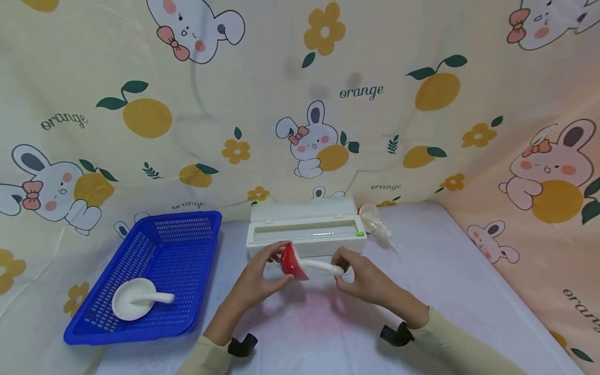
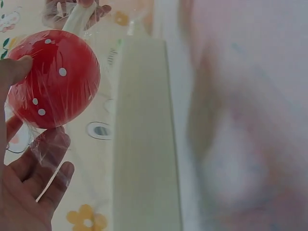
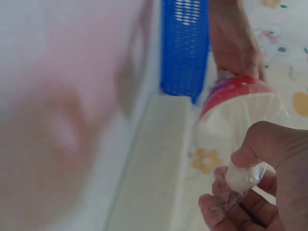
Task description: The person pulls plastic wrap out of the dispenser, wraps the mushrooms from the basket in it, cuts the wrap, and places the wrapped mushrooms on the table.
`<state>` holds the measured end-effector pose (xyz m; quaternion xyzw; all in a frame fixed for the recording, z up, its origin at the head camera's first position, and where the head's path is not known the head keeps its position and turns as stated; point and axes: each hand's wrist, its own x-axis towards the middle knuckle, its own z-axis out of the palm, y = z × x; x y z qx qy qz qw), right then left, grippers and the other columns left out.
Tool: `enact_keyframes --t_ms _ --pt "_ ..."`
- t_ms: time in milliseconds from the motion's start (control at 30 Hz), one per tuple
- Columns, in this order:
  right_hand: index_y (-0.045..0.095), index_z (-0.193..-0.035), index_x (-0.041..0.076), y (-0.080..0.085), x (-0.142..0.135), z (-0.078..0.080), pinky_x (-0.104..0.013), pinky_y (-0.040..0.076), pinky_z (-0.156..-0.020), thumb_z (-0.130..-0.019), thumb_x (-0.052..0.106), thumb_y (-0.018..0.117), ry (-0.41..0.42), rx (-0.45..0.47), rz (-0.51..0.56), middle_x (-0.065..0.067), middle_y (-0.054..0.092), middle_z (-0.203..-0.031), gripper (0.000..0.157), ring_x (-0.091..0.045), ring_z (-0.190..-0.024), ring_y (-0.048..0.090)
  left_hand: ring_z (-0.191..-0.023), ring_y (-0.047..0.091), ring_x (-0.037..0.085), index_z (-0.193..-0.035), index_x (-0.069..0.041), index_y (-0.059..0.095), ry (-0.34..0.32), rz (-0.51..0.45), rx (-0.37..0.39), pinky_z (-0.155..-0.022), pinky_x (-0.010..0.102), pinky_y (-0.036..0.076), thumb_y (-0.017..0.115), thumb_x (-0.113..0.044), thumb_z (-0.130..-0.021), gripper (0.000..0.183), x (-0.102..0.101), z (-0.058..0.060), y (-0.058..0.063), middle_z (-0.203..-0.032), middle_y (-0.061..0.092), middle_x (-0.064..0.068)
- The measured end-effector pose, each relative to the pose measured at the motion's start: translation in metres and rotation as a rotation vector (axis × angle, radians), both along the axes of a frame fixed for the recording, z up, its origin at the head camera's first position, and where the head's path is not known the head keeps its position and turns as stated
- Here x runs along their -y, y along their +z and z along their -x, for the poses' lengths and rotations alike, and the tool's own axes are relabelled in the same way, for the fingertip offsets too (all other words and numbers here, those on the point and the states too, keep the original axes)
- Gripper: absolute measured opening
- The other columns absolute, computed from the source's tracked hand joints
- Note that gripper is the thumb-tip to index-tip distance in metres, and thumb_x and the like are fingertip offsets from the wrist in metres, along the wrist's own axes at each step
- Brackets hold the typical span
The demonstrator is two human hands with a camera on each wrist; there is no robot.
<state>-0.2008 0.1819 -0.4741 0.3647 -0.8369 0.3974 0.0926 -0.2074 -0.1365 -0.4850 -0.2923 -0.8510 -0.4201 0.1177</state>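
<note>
A mushroom-shaped ladle (image 1: 291, 261) is held above the table, its red bowl dotted with white and its handle white. Clear plastic film wraps it, creased around the bowl and the handle end in both wrist views. My left hand (image 1: 255, 278) grips the bowl, with the thumb on the red outside (image 2: 62, 79) and other fingers on the opposite side. Thumb and fingers of my right hand (image 1: 363, 276) pinch the handle's end (image 3: 240, 178). Just behind the hands stands a white cling film dispenser (image 1: 307, 247), its lid raised and a film roll inside.
On the left, a blue plastic basket (image 1: 187, 271) contains another ladle (image 1: 133, 299) with a white inside. A film-wrapped item (image 1: 375, 221) lies at the dispenser's right end. A patterned cloth (image 1: 262, 78) hangs behind the white-covered table (image 1: 422, 250).
</note>
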Motion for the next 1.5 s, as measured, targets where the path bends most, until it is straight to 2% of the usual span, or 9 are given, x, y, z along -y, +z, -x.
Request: enact_keyframes --t_ms 100,200,400,567,833,967,1100,1333,1500 --pt "0.061 -0.11 0.012 0.015 0.0 0.003 -0.038 0.063 -0.078 -0.087 -0.006 0.077 -0.003 0.002 0.014 0.006 0.069 -0.098 0.034 -0.007 -0.086 0.065 -0.119 0.063 0.015 -0.158 -0.028 0.05 0.003 -0.038 0.034 -0.1 0.048 0.058 0.091 -0.024 -0.089 0.08 -0.001 0.003 0.009 -0.139 0.066 -0.003" --pt "0.062 -0.111 0.014 0.026 -0.002 0.009 -0.036 0.062 -0.08 -0.088 -0.004 0.078 -0.012 0.0 0.025 0.007 0.07 -0.1 0.034 -0.007 -0.087 0.067 -0.12 0.063 0.017 -0.158 -0.03 0.049 0.035 -0.058 0.061 -0.1 0.054 0.058 0.09 -0.027 -0.09 0.079 -0.003 0.007 0.019 -0.139 0.067 -0.003" --pt "0.064 -0.114 0.017 0.05 -0.003 0.023 -0.038 0.063 -0.081 -0.091 0.003 0.079 -0.065 0.019 0.038 0.008 0.069 -0.104 0.031 -0.01 -0.088 0.069 -0.117 0.063 0.02 -0.159 -0.035 0.049 0.116 -0.078 0.067 -0.098 0.049 0.058 0.086 -0.031 -0.092 0.076 -0.009 0.015 0.042 -0.138 0.068 0.0" --pt "0.067 -0.113 0.015 0.064 -0.004 0.035 -0.043 0.064 -0.084 -0.092 0.003 0.079 -0.096 0.082 0.086 0.001 0.07 -0.105 0.028 -0.016 -0.089 0.069 -0.115 0.064 0.026 -0.159 -0.038 0.049 0.127 -0.12 0.09 -0.091 0.051 0.061 0.083 -0.033 -0.095 0.073 -0.013 0.024 0.057 -0.139 0.066 0.003" --pt "0.07 -0.116 0.011 0.074 -0.004 0.047 -0.041 0.063 -0.091 -0.093 0.004 0.08 -0.116 0.114 0.113 -0.004 0.071 -0.108 0.027 -0.019 -0.091 0.068 -0.114 0.064 0.026 -0.16 -0.037 0.05 0.147 -0.131 0.076 -0.086 0.043 0.063 0.082 -0.032 -0.095 0.072 -0.017 0.03 0.07 -0.14 0.066 0.005" --pt "0.07 -0.116 0.01 0.08 -0.005 0.049 -0.045 0.063 -0.094 -0.092 0.003 0.08 -0.119 0.12 0.135 -0.005 0.071 -0.109 0.027 -0.02 -0.093 0.07 -0.112 0.065 0.024 -0.16 -0.038 0.05 0.155 -0.15 0.077 -0.087 0.047 0.064 0.082 -0.034 -0.096 0.072 -0.019 0.031 0.077 -0.141 0.066 0.004" --pt "0.07 -0.118 0.01 0.087 -0.004 0.051 -0.043 0.062 -0.097 -0.093 0.004 0.081 -0.13 0.117 0.139 -0.005 0.072 -0.113 0.028 -0.022 -0.096 0.07 -0.108 0.065 0.024 -0.159 -0.037 0.051 0.169 -0.178 0.074 -0.087 0.051 0.064 0.082 -0.037 -0.096 0.071 -0.021 0.033 0.082 -0.141 0.066 0.005" --pt "0.07 -0.12 0.01 0.096 -0.005 0.053 -0.045 0.06 -0.1 -0.094 0.006 0.079 -0.137 0.121 0.15 -0.006 0.072 -0.118 0.027 -0.023 -0.1 0.07 -0.1 0.067 0.022 -0.159 -0.037 0.051 0.177 -0.193 0.051 -0.081 0.04 0.065 0.081 -0.038 -0.096 0.069 -0.023 0.037 0.09 -0.139 0.066 0.004" --pt "0.071 -0.12 0.011 0.102 -0.006 0.055 -0.041 0.061 -0.099 -0.095 0.006 0.08 -0.132 0.119 0.157 -0.004 0.072 -0.119 0.027 -0.022 -0.1 0.071 -0.098 0.067 0.023 -0.159 -0.037 0.051 0.169 -0.206 0.043 -0.083 0.043 0.065 0.08 -0.037 -0.097 0.068 -0.024 0.038 0.095 -0.14 0.066 0.006"
